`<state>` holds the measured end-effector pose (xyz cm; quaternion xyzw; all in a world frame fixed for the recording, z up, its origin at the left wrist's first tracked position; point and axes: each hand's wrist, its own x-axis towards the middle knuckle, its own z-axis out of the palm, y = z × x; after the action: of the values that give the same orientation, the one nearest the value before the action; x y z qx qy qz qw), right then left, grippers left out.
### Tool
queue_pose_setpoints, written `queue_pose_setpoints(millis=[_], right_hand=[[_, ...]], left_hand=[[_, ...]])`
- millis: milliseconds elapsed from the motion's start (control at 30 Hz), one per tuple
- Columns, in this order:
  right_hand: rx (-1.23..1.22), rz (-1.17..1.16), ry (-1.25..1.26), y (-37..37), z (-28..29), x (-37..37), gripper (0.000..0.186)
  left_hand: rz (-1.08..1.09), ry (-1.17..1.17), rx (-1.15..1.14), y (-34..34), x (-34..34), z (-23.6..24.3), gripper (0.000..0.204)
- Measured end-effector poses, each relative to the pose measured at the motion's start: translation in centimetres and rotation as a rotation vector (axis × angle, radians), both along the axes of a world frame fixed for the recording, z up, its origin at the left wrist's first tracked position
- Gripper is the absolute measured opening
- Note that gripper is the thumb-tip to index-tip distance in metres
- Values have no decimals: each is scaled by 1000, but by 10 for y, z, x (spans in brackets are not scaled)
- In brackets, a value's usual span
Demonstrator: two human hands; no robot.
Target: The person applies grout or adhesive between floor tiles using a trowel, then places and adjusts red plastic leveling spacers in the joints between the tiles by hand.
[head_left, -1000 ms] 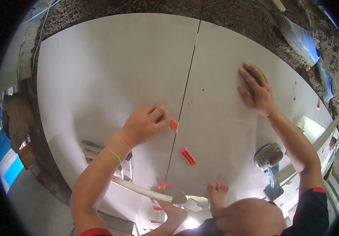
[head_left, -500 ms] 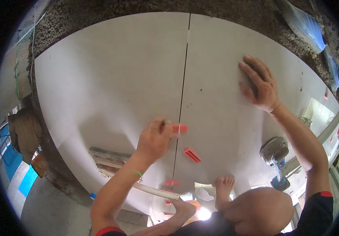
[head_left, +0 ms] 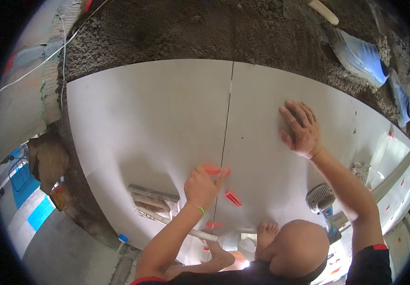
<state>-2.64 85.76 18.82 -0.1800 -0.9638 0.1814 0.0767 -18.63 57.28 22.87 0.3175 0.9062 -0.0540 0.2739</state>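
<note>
Left hand and right hand are sitting on opposite sides of the dark seam between two large pale tiles. The left hand is keeping mostly to the left of the seam, with its fingers curled narrowly and its thumb reaching across the line. A red slotted-type wedge is lying across the seam at these digits, its long axis running nearly square to the joint. The fingers are meeting its left end while the thumb is pointing along its nearer side toward the right end; blur is hiding whether they are truly clamping it.

The right hand is resting palm down, fingers moderately spread and holding nothing visible, well to the right of the seam and farther toward its far end. From there the crossing wedge is lying back toward the seam and nearer the body, so the left hand is clearly the closer one.

A loose wedge is lying just right of the seam, slanting away from it toward the near end. A third wedge is straddling the seam's near stretch. Farther right of the seam, a blue-handled power tool is lying under the right forearm's inner side.
</note>
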Motion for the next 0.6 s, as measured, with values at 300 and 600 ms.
queue_pose_setpoints(millis=[300,600], right_hand=[[-9,-15,-14,4,-1,-4,62],[121,-7,98,-8,-2,-23,58]], left_hand=[[-97,-202,34,-4,-2,-5,61],[-161,-278,148,-2,-16,0,55]])
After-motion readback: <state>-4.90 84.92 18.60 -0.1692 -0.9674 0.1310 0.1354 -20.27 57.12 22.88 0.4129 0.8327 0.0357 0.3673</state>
